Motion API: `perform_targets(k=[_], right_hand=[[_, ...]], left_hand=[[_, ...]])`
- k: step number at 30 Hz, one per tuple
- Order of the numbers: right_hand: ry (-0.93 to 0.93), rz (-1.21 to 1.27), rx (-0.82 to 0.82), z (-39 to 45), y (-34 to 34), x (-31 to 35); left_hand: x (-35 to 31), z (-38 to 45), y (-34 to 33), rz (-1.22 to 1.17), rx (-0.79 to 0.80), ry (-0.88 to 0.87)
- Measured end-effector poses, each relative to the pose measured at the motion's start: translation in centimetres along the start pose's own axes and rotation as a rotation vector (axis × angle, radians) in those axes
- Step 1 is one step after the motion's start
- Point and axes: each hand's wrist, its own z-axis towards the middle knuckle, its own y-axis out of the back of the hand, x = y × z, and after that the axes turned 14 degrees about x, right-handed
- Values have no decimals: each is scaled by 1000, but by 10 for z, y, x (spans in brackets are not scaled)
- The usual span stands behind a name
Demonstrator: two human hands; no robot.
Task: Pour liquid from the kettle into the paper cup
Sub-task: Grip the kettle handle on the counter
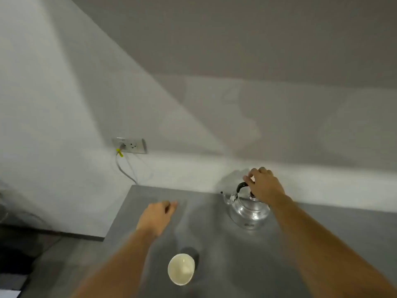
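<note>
R hand (265, 183) curled over kettle (249, 211) handle, grip not clearly closed. Kettle sits upright on desk (322, 233), under that hand. L hand (158, 214) loosely curled, empty, above desk. Paper cup (181, 269) upright, nearer the body than L hand.

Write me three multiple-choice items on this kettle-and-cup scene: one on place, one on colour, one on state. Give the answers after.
1. Where does the paper cup stand relative to the kettle?
A. Nearer the camera, to its left
B. Behind it, by the wall
C. On top of it

2. What colour is the kettle's body?
A. Red
B. Shiny silver
C. Matte black

3. What is the right hand doing?
A. Gripping the cup
B. Resting flat on the grey counter
C. Reaching onto the kettle's handle

Answers: 1 A, the cup sits low in view, left of the kettle. 2 B, the metal reflects light. 3 C, fingers curl over the black handle.
</note>
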Motion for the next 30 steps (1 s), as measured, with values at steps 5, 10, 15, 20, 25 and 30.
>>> perform_targets(k=[5, 10, 15, 20, 25, 30], right_hand=[[-1, -7, 52, 7, -19, -8], [29, 3, -1, 8, -23, -13], [-15, 25, 43, 12, -22, -16], [-60, 47, 99, 17, -20, -16], [-65, 102, 105, 12, -18, -13], [-72, 73, 54, -3, -15, -4]], left_hand=[[10, 7, -15, 8, 14, 57], [20, 9, -27, 22, 19, 73], [22, 9, -33, 15, 17, 75], [23, 9, -35, 1, 17, 83], [17, 10, -29, -14, 21, 76], [10, 10, -19, -47, -2, 59]])
